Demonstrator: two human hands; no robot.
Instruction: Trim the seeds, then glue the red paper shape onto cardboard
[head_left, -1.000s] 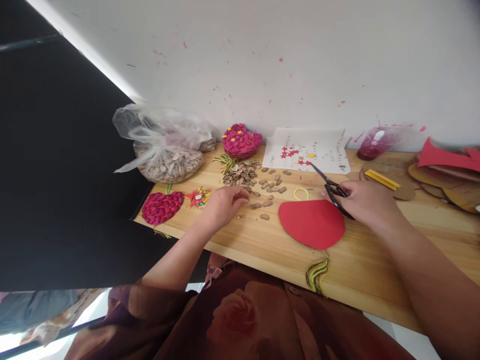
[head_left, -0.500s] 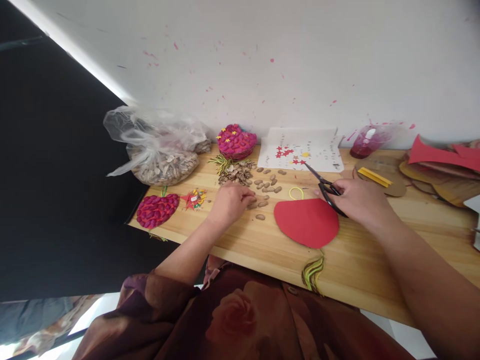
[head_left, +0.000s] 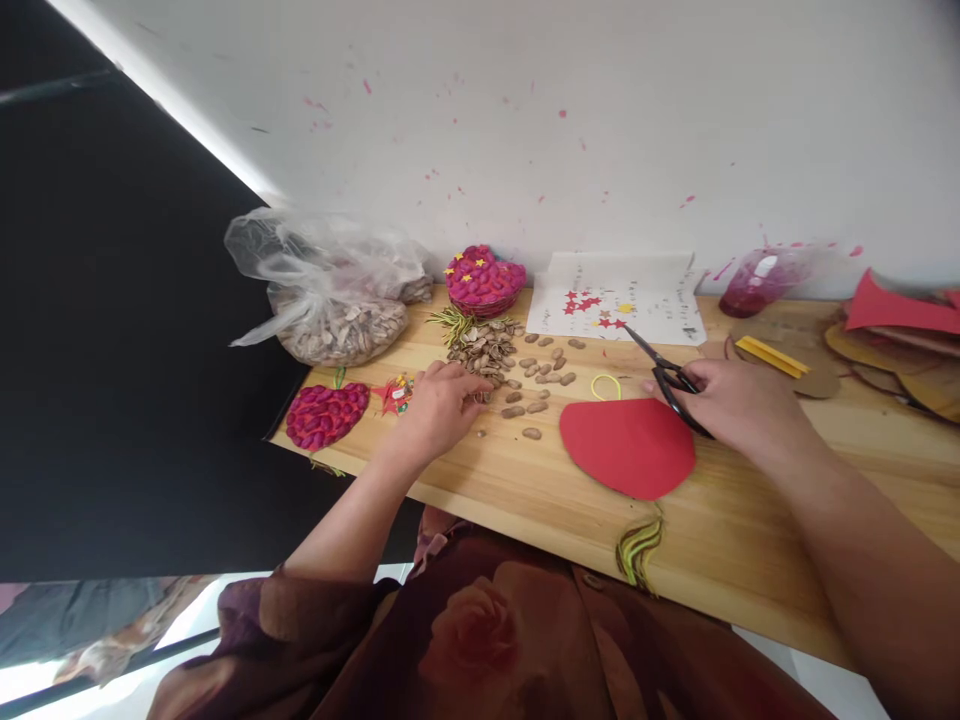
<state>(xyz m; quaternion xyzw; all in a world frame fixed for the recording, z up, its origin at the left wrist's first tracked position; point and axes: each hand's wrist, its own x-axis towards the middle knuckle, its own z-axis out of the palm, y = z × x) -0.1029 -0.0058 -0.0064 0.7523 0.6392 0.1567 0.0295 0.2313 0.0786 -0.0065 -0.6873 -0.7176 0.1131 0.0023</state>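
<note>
My left hand [head_left: 441, 404] rests on the wooden table [head_left: 750, 520] with its fingers curled at the edge of a pile of nut shells [head_left: 484, 349]; what is in the fingers is hidden. Several loose shells [head_left: 534, 408] lie just right of it. My right hand [head_left: 739, 403] grips black scissors [head_left: 664, 375], blades pointing up-left, at the upper right edge of a red paper shape [head_left: 628, 447]. A small yellow-green loop [head_left: 604, 386] lies above that shape.
A plastic bag of shells [head_left: 334, 310] stands at the back left. Two red shell-covered hearts [head_left: 326, 415] [head_left: 484, 279], a paper sheet with star stickers [head_left: 619, 300], a pink-stained plastic cup [head_left: 757, 282], cardboard and red paper pieces [head_left: 892, 330], and green-yellow strips [head_left: 637, 548] lie around.
My left hand's fingers have shifted slightly at the edge of the shell pile. My right hand with the scissors stays in place; the view has swung a little.
</note>
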